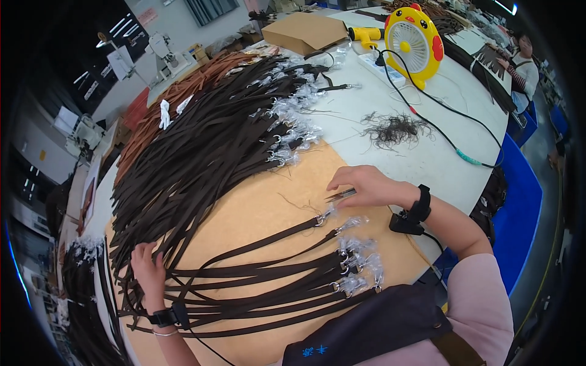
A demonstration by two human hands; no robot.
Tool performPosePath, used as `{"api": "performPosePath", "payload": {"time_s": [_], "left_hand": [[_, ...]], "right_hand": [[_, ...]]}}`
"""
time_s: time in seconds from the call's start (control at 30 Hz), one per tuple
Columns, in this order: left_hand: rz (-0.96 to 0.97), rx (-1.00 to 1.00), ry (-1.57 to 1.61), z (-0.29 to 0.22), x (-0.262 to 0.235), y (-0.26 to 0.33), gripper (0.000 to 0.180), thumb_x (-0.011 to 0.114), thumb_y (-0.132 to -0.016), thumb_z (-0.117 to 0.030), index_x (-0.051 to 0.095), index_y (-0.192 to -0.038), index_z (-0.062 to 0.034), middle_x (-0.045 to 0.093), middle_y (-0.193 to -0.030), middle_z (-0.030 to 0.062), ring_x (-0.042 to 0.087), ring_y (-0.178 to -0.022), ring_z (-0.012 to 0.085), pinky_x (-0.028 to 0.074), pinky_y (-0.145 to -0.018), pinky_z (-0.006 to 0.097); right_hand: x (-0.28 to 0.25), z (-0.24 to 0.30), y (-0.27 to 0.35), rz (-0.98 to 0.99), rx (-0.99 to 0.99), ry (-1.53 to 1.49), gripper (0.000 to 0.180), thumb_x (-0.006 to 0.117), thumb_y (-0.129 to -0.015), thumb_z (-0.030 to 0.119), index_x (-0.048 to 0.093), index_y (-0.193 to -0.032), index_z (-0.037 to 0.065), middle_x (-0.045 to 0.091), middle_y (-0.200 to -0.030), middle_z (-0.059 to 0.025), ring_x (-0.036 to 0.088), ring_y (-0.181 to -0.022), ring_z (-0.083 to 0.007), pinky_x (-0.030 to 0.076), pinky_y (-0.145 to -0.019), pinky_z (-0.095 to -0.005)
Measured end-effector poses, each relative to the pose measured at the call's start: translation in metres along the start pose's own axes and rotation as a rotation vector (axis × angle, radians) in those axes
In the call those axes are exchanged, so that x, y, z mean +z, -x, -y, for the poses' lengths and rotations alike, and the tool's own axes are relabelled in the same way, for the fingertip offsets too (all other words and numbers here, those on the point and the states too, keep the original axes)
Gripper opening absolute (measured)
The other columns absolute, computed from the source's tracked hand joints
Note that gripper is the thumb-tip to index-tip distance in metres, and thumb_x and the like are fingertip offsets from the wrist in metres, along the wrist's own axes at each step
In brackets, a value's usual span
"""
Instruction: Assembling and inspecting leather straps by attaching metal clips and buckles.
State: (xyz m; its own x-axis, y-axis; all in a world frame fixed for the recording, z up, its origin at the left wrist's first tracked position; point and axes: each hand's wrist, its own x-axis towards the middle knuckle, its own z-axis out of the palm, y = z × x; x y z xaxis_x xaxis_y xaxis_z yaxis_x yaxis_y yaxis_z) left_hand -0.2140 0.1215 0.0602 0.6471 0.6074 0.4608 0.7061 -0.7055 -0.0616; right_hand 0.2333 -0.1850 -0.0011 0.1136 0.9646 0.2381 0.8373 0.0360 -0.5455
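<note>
Near the left edge of the smooth tan surface [274,189], the person's left hand [146,271] bends its fingers over long, narrow, dark brown straps [268,240]; from where I stand I can't tell whether it grips any. They stretch toward the right edge, ending in silver metal rings [320,220] and clear plastic wraps [354,283], where the right hand [365,186] is closed on small, pointed metal snips [340,195].

Dark apron [381,320]: blue characters [307,352], two of them side by side, stand near its lower left corner.
Pale sheet [147,16]: reddish print, too small and blurred to read; it hangs on the wall, just beside the dark window's upper right edge.
Yellow wall patch [43,155]: any lettering is too small to tell.
</note>
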Motion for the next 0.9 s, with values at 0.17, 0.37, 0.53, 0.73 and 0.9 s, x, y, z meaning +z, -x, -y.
{"api": "performPosePath", "payload": {"time_s": [0.17,0.37,0.53,0.73,0.9], "left_hand": [[0.453,0.219,0.747,-0.205,-0.001,-0.030,0.027,0.076,-0.080,-0.008,0.067,-0.105,-0.0060,0.061,-0.089,0.0101,0.062,-0.069,0.0224,0.050,-0.063,0.032],[0.412,0.389,0.615,-0.255,0.062,-0.031,0.029,0.079,-0.079,-0.010,0.065,-0.103,-0.0036,0.062,-0.092,0.0096,0.064,-0.073,0.0214,0.052,-0.065,0.031],[0.474,0.302,0.817,-0.261,0.071,-0.035,0.026,0.076,-0.080,-0.011,0.064,-0.103,-0.0058,0.063,-0.096,0.0106,0.068,-0.079,0.0280,0.055,-0.069,0.038],[0.399,0.222,0.984,-0.267,0.090,-0.028,0.027,0.081,-0.075,-0.002,0.067,-0.099,-0.0009,0.062,-0.086,0.0063,0.055,-0.063,0.0129,0.046,-0.058,0.025],[0.428,0.156,1.008,-0.268,0.090,-0.026,0.027,0.081,-0.075,-0.002,0.069,-0.099,-0.0015,0.060,-0.082,0.0033,0.049,-0.059,0.0090,0.043,-0.055,0.023]], "right_hand": [[0.016,0.001,0.008,0.094,0.120,-0.211,0.027,0.079,-0.078,0.021,0.070,-0.099,0.008,0.069,-0.096,-0.0064,0.068,-0.089,-0.0235,0.052,-0.075,-0.0329],[0.026,-0.014,0.008,-0.013,0.191,-0.139,0.019,0.073,-0.081,0.023,0.070,-0.095,0.010,0.067,-0.090,-0.0066,0.067,-0.085,-0.0252,0.051,-0.072,-0.0363],[0.016,0.018,-0.006,-0.107,0.103,-0.037,0.024,0.075,-0.080,0.027,0.070,-0.096,0.010,0.066,-0.090,-0.0065,0.066,-0.081,-0.0276,0.051,-0.069,-0.0381],[0.035,0.015,-0.021,0.080,0.008,0.045,0.020,0.075,-0.079,0.026,0.070,-0.089,0.009,0.066,-0.085,-0.0087,0.066,-0.083,-0.0313,0.050,-0.070,-0.0417],[0.034,0.014,-0.023,0.060,0.073,-0.012,0.017,0.075,-0.078,0.024,0.070,-0.082,0.009,0.066,-0.081,-0.0074,0.065,-0.077,-0.0309,0.049,-0.065,-0.0412]]}}
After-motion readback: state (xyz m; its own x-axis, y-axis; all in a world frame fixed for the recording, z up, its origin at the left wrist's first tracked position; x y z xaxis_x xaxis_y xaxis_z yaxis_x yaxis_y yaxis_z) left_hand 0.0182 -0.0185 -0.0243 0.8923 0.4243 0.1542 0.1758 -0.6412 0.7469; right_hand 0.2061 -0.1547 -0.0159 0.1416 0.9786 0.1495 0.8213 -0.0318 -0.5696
